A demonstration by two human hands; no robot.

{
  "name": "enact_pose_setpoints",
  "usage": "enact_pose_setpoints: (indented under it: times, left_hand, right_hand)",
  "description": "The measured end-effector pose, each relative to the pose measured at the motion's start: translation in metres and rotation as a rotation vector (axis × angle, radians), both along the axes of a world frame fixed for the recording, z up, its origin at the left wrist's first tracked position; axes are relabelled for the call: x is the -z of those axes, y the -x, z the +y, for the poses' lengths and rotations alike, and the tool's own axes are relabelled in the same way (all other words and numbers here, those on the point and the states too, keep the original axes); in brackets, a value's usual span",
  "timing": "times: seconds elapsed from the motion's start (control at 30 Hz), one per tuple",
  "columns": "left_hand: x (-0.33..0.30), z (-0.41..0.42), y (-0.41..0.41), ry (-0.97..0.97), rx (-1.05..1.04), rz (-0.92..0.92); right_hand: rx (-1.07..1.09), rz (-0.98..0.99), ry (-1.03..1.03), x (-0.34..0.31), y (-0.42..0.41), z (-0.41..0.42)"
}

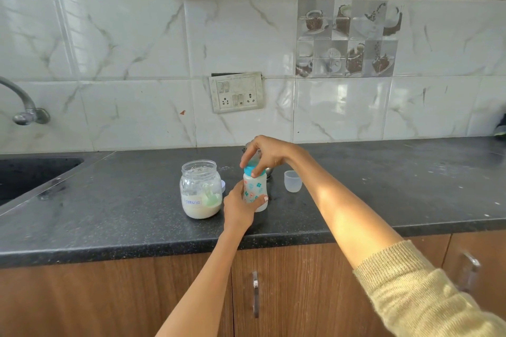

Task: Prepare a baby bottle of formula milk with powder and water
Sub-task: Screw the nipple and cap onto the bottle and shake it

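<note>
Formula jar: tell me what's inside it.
The open formula jar holds pale powder in its lower part, with a greenish scoop standing in it. The scoop's bowl is buried, so it cannot be seen.

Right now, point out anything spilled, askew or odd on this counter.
The switch plate on the tiled wall hangs crooked and looks grimy. Pale specks dot the black counter on the right, possibly spilled powder. The open formula jar stands upright, its scoop inside. Nothing else stands out.
</note>
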State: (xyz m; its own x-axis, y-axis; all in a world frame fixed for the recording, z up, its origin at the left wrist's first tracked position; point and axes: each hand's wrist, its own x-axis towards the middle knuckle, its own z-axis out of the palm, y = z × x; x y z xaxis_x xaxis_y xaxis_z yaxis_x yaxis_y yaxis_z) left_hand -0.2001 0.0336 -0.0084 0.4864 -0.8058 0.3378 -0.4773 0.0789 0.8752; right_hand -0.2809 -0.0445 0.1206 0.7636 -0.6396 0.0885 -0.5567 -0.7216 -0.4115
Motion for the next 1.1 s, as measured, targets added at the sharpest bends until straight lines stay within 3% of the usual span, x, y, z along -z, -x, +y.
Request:
enact_pose_setpoints:
  times: [0.13,0.23,0.33,0.47,0.57,0.67,0.93,1.1]
  left_hand:
    - [0.001,-0.001,0.000,-0.008,0.003,-0.001]
    - [0.002,-0.002,0.000,-0.007,0.001,0.006]
    - [0.003,-0.002,0.000,0.006,0.005,0.004]
    - [0.004,-0.002,-0.001,0.016,0.003,0.003]
    - [0.004,-0.002,-0.001,0.029,0.015,0.010]
    - [0.003,-0.002,-0.001,0.026,0.015,0.008]
    - [0.002,-0.003,-0.001,-0.019,-0.002,-0.005]
    - [0.002,-0.004,-0.001,-0.031,-0.005,-0.009]
  right_hand:
    - [-0.085,-0.050,-0.143,-0.001,0.007,-0.004]
    - [-0.134,-0.228,-0.246,0.000,0.011,0.001]
    - [0.082,-0.446,-0.154,0.005,0.013,0.004]
    - [0.236,-0.328,-0.086,0.031,0.011,0.005]
    - [0.280,-0.408,-0.048,0.042,0.010,0.002]
    - [0.238,-0.412,-0.128,0.036,0.013,-0.001]
    - [0.069,-0.185,-0.147,0.013,0.017,-0.012]
    - [0.049,-0.191,-0.141,0.014,0.018,-0.011]
